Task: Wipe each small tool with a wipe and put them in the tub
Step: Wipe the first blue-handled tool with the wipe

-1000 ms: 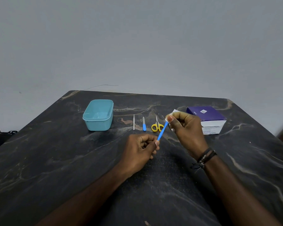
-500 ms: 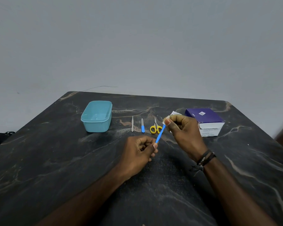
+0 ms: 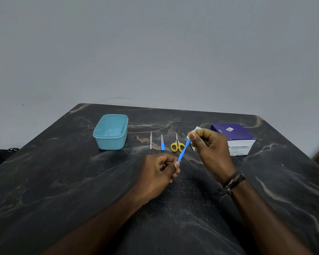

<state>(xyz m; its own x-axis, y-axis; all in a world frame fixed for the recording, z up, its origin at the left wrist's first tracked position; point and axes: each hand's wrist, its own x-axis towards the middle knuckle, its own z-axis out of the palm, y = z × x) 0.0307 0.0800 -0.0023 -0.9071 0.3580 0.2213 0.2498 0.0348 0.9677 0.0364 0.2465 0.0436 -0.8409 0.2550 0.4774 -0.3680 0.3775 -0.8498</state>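
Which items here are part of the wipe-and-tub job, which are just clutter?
Job: blue tool, wipe, teal tub, tweezers, blue-handled file, yellow scissors, left hand, right hand.
Lying about: purple box, wristbands.

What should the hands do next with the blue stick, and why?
Probably draw the wipe down the blue stick. The right hand pinches it only at the top, the left hand holds the bottom, and the tub looks empty.
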